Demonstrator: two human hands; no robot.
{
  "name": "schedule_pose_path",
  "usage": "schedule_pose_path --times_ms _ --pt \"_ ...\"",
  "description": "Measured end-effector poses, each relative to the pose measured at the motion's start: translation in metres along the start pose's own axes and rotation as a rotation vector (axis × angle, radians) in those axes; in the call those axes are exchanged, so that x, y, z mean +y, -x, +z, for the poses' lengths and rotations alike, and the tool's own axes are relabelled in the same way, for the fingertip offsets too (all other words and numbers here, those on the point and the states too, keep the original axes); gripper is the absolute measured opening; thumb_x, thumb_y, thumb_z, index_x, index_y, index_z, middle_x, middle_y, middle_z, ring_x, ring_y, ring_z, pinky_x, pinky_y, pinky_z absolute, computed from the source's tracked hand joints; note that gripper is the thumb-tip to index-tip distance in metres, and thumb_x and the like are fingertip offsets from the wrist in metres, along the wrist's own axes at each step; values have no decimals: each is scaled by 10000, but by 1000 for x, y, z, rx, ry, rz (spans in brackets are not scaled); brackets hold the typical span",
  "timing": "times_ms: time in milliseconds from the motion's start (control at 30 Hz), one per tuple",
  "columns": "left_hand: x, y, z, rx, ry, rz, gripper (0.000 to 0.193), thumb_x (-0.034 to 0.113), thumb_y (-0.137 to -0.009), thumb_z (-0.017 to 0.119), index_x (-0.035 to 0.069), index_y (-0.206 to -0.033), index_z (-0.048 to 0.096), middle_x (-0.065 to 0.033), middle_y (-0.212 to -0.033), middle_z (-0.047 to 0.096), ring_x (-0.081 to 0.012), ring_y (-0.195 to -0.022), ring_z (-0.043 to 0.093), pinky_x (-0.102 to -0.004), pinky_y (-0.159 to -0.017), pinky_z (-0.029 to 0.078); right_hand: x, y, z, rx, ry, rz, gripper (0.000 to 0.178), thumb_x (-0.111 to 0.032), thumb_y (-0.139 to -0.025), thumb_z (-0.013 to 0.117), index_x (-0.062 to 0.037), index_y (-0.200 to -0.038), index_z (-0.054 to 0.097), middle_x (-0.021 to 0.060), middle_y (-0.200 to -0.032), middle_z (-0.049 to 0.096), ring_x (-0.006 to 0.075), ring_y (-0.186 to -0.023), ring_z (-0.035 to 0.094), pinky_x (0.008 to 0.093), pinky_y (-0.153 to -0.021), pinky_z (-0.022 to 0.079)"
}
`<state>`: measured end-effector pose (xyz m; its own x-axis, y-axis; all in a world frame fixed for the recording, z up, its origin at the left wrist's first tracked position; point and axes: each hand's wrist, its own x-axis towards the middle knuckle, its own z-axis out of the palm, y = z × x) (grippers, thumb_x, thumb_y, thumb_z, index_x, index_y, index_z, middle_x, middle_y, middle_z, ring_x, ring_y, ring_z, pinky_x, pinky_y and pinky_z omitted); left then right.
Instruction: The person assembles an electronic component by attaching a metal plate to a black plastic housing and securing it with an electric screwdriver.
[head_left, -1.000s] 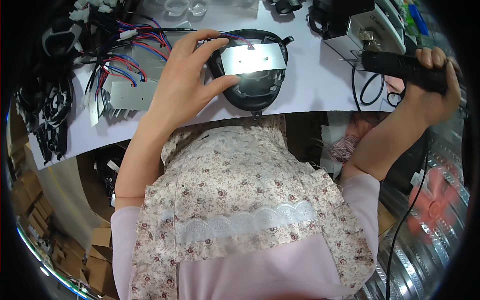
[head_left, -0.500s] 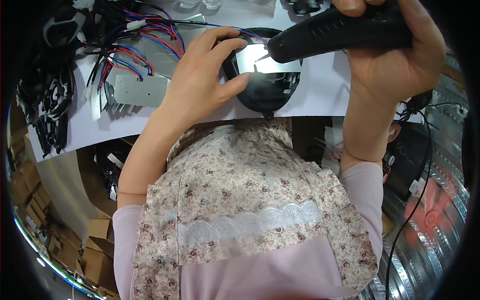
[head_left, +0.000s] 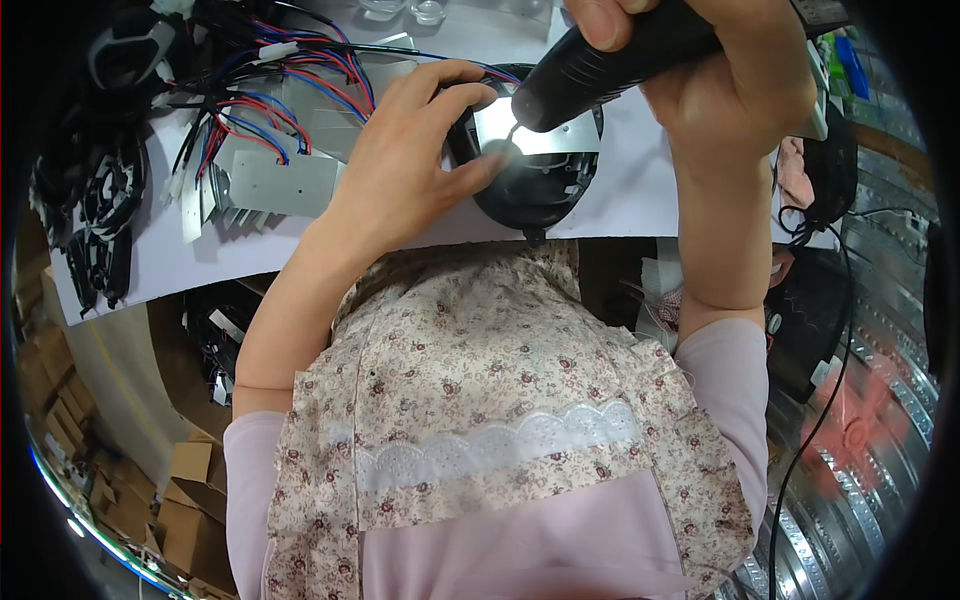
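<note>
Tabletop (head_left: pixel 640 190): white, with red, blue and black wires (head_left: pixel 345 75) and finned metal pieces (head_left: pixel 280 182) on its left part.
Black housing (head_left: pixel 535 200): rounded, lying near the table's front edge before the person, a small tab at its lower end.
Silver plate (head_left: pixel 572 138): flat, straight-edged, set across the housing, glaring white toward its left.
Left hand (head_left: pixel 405 150): thumb and fingers parted in a curve at the housing's left side.
Right hand (head_left: pixel 735 90): closed around a black tool (head_left: pixel 620 65), cut off by the upper edge.
Hidden: the plate's upper right, behind the tool.
Blurred: left thumb's end and tool tip; whether the tip touches the plate, I cannot tell.
</note>
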<state>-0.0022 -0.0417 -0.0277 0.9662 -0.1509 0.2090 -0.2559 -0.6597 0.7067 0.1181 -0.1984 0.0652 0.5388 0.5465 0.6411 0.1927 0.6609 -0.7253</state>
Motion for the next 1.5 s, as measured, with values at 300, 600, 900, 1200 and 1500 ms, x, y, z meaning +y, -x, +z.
schedule_pose_path --times_ms 300,600,900,1200,1500 --pt "-1 0 1 7 -2 44 485 168 -768 829 56 -1198 635 -111 -1332 583 -324 -1218 569 -406 -1024 462 -24 0 13 287 44 191 222 -129 -897 625 16 -1005 496 152 -702 618 238 -569 639 344 -544 556" --pt "-6 -3 5 -4 6 265 480 246 -803 780 14 -1180 594 -142 -1270 610 -357 -1161 570 -437 -980 465 -26 32 -21 275 85 7 226 -151 -920 582 -18 -1070 478 164 -759 605 281 -615 657 366 -623 585" --pt "-4 -4 7 -1 -31 286 475 256 -823 766 -10 -1172 584 -168 -1259 605 -372 -1169 564 -449 -996 460 -29 50 -28 316 3 -38 235 -159 -932 587 -37 -1086 459 158 -758 604 269 -598 644 356 -614 583" --pt "0 -4 -2 -60 -62 240 490 298 -827 772 -8 -1158 579 -171 -1228 604 -375 -1144 574 -446 -958 482 -39 61 -24 358 68 -54 239 -194 -972 588 -61 -1133 471 120 -770 570 255 -595 623 328 -583 556" --pt "5 -5 1 -69 -56 230 451 283 -833 756 21 -1160 588 -157 -1227 617 -359 -1142 577 -449 -974 466 -30 52 -22 279 -30 -39 252 -121 -965 588 -37 -1157 447 169 -803 611 297 -642 672 358 -613 602"
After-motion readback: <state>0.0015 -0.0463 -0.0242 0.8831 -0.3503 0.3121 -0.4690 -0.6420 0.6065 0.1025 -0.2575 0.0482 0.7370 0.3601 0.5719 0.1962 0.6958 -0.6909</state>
